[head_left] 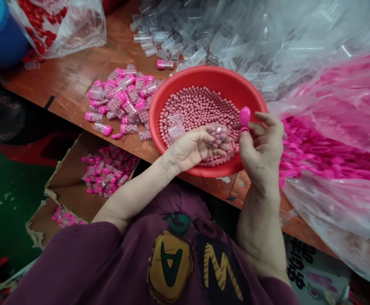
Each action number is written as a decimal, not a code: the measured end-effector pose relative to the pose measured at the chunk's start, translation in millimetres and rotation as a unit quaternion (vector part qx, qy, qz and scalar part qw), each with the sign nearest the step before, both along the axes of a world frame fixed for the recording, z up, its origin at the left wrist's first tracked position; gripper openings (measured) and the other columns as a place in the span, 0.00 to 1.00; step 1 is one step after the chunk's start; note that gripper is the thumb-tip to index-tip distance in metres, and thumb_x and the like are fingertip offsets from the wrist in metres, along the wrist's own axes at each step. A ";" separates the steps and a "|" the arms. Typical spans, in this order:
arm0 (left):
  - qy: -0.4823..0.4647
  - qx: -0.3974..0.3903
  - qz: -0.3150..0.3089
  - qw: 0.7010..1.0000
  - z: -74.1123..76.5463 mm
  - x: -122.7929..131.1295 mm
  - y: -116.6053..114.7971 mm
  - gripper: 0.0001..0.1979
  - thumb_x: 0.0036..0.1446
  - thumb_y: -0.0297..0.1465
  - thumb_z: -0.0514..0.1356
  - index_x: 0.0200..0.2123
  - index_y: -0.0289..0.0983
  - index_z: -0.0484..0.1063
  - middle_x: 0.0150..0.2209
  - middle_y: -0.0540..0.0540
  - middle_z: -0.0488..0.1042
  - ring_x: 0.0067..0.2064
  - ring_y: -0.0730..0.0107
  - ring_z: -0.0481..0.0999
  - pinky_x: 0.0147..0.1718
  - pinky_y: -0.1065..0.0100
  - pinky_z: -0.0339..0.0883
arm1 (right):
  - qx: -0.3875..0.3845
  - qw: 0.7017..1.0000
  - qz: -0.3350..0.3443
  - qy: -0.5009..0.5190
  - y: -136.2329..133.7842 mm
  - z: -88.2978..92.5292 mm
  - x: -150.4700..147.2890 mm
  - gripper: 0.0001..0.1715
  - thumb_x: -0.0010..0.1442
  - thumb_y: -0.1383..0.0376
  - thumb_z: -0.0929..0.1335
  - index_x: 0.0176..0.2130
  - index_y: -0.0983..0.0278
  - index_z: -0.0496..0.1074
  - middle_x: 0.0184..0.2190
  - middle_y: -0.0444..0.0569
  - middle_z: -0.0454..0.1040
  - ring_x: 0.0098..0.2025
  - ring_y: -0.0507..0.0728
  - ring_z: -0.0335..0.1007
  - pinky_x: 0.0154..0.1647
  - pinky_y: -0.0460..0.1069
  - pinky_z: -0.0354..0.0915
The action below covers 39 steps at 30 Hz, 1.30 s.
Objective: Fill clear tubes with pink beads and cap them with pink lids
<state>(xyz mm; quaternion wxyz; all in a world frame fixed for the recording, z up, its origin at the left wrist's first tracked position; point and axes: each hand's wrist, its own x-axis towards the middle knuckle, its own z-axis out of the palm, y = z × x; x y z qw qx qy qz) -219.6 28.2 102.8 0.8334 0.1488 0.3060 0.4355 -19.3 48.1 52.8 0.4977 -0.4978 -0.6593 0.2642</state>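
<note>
Clear tube point(218, 135) with pink beads inside sits in our left hand point(188, 148), the fingers closed around it, just above the beads in the basin. Our right hand point(261, 148) grips a pink cap point(244, 116) between thumb and fingers, close beside the tube but not touching it. Below both hands, our purple shirt point(172, 258) shows a printed letter pattern.

Directly under the grip, a red basin point(208, 77) holds a deep layer of pink beads point(197, 114), with another clear tube point(176, 127) lying on top of them. The basin rests on the edge of a wooden table point(67, 84). Left of the basin lies a pile of capped tubes point(121, 101), and beyond the basin a single capped tube point(165, 64) lies just beside its rim. Right of our right hand, a plastic bag of pink caps point(327, 148) spreads across the table.

Down left of the grip, an open cardboard box point(67, 182) holds more filled tubes point(109, 169). Farther off, past the basin, lies a heap of clear tubes point(185, 46). At the far left are a plastic bag of red caps point(42, 29) and a blue bucket point(1, 38).
</note>
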 end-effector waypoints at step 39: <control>0.062 0.050 0.001 0.997 -17.2 8.0 -5.4 0.08 0.70 0.32 0.71 0.46 0.36 0.76 0.37 0.50 0.82 0.30 0.80 0.76 0.30 0.74 0.63 | 0.032 0.998 -0.013 0.046 -18.0 19.2 -17.2 0.08 0.71 0.56 0.79 0.49 0.51 0.88 0.46 0.46 0.87 0.49 0.60 0.86 0.55 0.60 0.83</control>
